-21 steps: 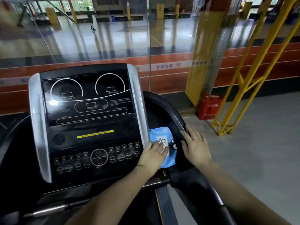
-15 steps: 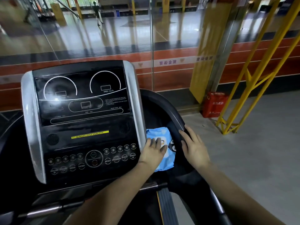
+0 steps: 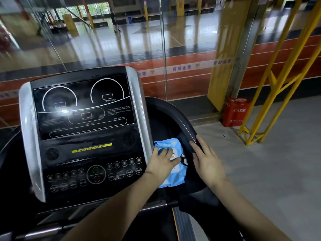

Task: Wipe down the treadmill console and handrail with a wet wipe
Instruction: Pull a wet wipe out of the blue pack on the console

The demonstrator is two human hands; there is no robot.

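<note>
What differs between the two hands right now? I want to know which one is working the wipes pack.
The left hand lies on the blue wipes pack beside the console; the right hand rests on the black handrail, off the pack. The left hand's fingers bend slightly over the pack; the right's lie straighter. Neither holds a loose wipe.

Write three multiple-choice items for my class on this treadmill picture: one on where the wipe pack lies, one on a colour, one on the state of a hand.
1. Where does the wet wipe pack lie?
A. On the floor
B. In the tray to the right of the console
C. On top of the display

2. What colour is the box on the floor?
A. Red
B. Green
C. White

3. How is the right hand?
A. Clenched in a fist
B. Holding a wipe
C. Fingers straight, resting on the black handrail

Answers: B, the left hand rests on the pack beside the console's silver edge; A, it is plainly red; C, its flat fingers grip nothing.
</note>
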